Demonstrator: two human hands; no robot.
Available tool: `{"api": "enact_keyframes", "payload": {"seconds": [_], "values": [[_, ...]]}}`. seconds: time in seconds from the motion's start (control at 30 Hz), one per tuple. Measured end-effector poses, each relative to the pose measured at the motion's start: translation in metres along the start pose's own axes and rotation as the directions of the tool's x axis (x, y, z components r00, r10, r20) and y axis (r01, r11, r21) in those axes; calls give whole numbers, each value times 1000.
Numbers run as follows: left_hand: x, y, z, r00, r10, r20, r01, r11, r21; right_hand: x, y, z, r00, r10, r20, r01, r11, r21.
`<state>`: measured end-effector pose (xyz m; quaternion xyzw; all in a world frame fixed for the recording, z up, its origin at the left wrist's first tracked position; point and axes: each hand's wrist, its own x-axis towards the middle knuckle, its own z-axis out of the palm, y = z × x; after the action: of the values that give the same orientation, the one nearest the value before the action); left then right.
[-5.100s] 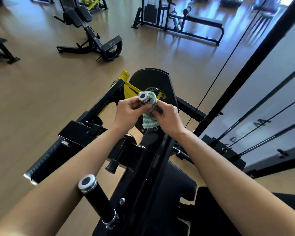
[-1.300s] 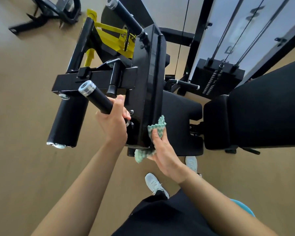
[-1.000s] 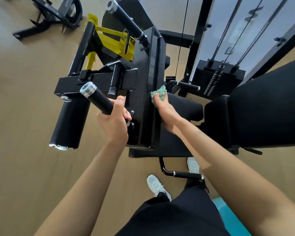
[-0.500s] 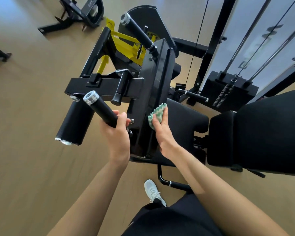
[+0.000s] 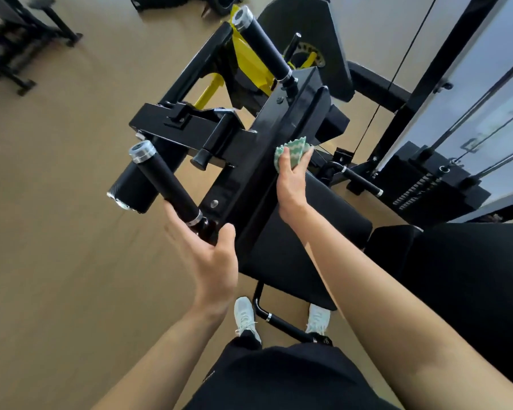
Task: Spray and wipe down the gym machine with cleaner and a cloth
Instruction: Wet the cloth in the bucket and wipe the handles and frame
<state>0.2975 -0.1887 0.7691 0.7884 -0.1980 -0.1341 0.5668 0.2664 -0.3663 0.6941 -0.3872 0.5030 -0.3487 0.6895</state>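
Where the cloth sits: the green-and-white cloth is bunched in the right hand and pressed to the right-facing side of the black beam of the gym machine, about halfway along it, above the seat pad.
Right hand fingers: thumb and fingers are curled round the cloth and clamped on it.
Left hand: it is below the base of the near handle, with the fingers spread and loose, closed on nothing, and the thumb by the beam's lower end. Blur hides whether it touches the handle.
Stage (judgement): wiping phase, mid-task; the beam is the part in hand.
Done: cannot tell. The black paint is glossy all over, and no wet streaks or dry patches stand out.
Left (judgement): probably the rest of the beam. The near handle, far handle, roller pad and seat pad show no sign either way.
Cleaner: no spray bottle is in view, so the spray step cannot be checked.
Writing: none is readable on the machine. Marks on the weight stack are too small to read. The cloth carries a zigzag pattern and no label.
Around: yellow frame behind the beam, pale shoes on a tan floor.
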Motion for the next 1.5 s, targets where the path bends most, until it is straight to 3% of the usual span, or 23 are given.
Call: {"api": "enact_keyframes", "payload": {"seconds": [0.1, 0.17, 0.37, 0.5, 0.57, 0.63, 0.83, 1.0, 1.1, 1.33, 1.5], "values": [[-24, 3, 22, 997, 75, -25, -73, 993, 97, -20, 16, 2, 999, -20, 41, 21, 999, -44], [-29, 3, 38, 987, 156, 36, -160, 975, 152, -29, 25, -2, 996, -9, 87, 14, 998, -63], [38, 14, 63, 903, 394, 171, -429, 854, 296, 10, 4, -15, 982, 47, 185, -36, 997, -62], [103, 21, 87, 884, 278, 375, -444, 750, 491, 51, -19, -21, 987, 47, 155, -37, 997, -68], [124, 20, 102, 829, 226, 511, -521, 643, 561, 75, -36, -27, 992, 38, 122, -28, 997, -77], [133, 19, 111, 799, 174, 576, -546, 610, 574, 95, -50, -34, 994, 39, 107, -29, 996, -86], [132, 15, 113, 810, 250, 531, -557, 612, 562, 88, -32, -34, 992, 110, 66, -114, 991, 63], [130, 16, 114, 810, 261, 524, -568, 567, 596, 51, 7, -23, 962, 205, 181, -232, 963, 140], [131, 15, 115, 810, 282, 513, -573, 561, 597, 52, -5, -22, 953, 236, 191, -265, 954, 142], [132, 14, 115, 817, 265, 512, -557, 594, 581, 118, -61, -33, 995, 93, 41, -96, 990, 104], [132, 12, 115, 816, 285, 503, -564, 584, 584, 159, -87, -43, 991, 127, 38, -130, 989, 67]]}}
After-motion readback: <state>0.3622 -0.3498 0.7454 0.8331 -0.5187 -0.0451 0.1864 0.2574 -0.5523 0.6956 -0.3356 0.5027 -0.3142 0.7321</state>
